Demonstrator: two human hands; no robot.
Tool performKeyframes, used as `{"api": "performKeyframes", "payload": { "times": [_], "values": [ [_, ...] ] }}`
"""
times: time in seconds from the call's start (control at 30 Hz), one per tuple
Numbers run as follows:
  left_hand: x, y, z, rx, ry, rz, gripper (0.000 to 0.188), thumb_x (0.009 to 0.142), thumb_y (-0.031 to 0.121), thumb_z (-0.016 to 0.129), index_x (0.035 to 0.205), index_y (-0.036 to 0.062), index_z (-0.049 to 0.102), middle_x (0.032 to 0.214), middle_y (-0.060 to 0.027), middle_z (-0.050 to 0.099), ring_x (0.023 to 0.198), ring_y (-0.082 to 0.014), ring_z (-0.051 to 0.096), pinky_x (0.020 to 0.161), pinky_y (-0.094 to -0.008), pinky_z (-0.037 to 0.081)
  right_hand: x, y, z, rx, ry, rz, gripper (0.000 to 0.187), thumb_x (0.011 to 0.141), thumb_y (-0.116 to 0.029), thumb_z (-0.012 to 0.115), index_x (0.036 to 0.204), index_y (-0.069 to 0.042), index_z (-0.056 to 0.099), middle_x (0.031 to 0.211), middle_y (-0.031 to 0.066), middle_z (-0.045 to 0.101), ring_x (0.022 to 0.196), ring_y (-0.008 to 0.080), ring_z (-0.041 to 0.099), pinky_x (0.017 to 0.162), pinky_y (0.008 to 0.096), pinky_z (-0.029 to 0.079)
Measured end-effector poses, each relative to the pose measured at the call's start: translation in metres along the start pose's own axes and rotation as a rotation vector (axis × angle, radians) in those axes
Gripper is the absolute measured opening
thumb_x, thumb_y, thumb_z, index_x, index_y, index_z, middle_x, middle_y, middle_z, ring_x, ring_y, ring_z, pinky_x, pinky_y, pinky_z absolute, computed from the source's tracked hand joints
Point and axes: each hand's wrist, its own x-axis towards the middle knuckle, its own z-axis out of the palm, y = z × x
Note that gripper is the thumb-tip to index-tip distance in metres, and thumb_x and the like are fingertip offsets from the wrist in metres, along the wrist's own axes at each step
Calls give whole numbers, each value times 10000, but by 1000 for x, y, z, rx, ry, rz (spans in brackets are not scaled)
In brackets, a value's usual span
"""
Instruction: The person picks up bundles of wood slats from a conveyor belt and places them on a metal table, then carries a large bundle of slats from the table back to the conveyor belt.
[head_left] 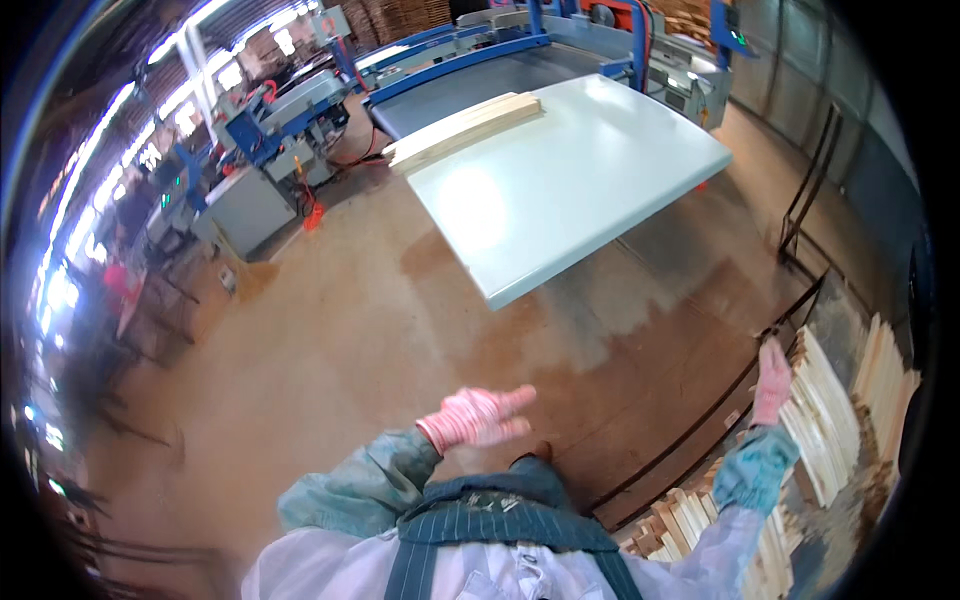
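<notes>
My left hand (482, 415), in a pink and white knit glove, is held in front of my waist. Its fingers are stretched out and slightly blurred, with nothing in them. Over on the right, my right hand (772, 383) wears a matching glove. Its fingers point forward along the near side of a stack of pale wooden strips (822, 410); whether they touch the wood is hard to make out. More wooden strips (680, 525) lie below my right forearm. A small bundle of long wooden strips (465, 130) rests on the far left edge of a white-topped table (590, 190).
Behind the white table stands a blue-framed machine (480, 85) with a dark bed. Other machinery (265, 150) is at the far left. A dark metal rack rail (690, 435) curves along my right side, and an upright metal frame (812, 180) stands by the wall.
</notes>
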Motion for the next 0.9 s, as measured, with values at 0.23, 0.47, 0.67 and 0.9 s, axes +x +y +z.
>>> {"api": "performKeyframes", "payload": {
  "times": [0.23, 0.47, 0.67, 0.9],
  "values": [
    [97, -74, -132, 172, 319, -156, 611, 861, 457, 621, 1388, 195, 459, 1022, -25, 707, 1003, -225, 651, 839, -345, 507, 69, -60, 71, 485, 28, 77, 352, 880, -256, 664, 1152, -31, 663, 1183, 101, 661, 1137, 202, 590, 997, 296, 424],
    [315, -58, -203, 342, 322, -62, 622, 868, 475, 580, 1395, 173, 445, 1258, -101, 593, 1125, -292, 578, 944, -385, 469, 135, -60, 110, 145, -179, 155, 365, 864, -309, 666, 1148, -80, 667, 1150, 127, 661, 1117, 273, 596, 971, 330, 449],
    [509, -7, -203, 240, 408, 428, 634, 806, 344, 696, 1364, 132, 482, 1290, -169, 545, 1179, -351, 518, 980, -430, 452, 134, -8, 80, 186, -105, 428, 389, 869, -318, 665, 1162, -62, 658, 1154, 120, 666, 1111, 247, 605, 962, 319, 448],
    [708, 110, -208, 346, 394, 728, 695, 766, 349, 727, 1367, 114, 470, 1386, -160, 459, 1301, -366, 389, 1072, -473, 354, 129, 53, 20, 233, 303, 952, 340, 876, -221, 682, 1162, -40, 664, 1072, 59, 690, 1011, 161, 612, 893, 282, 468]
  ]
}}
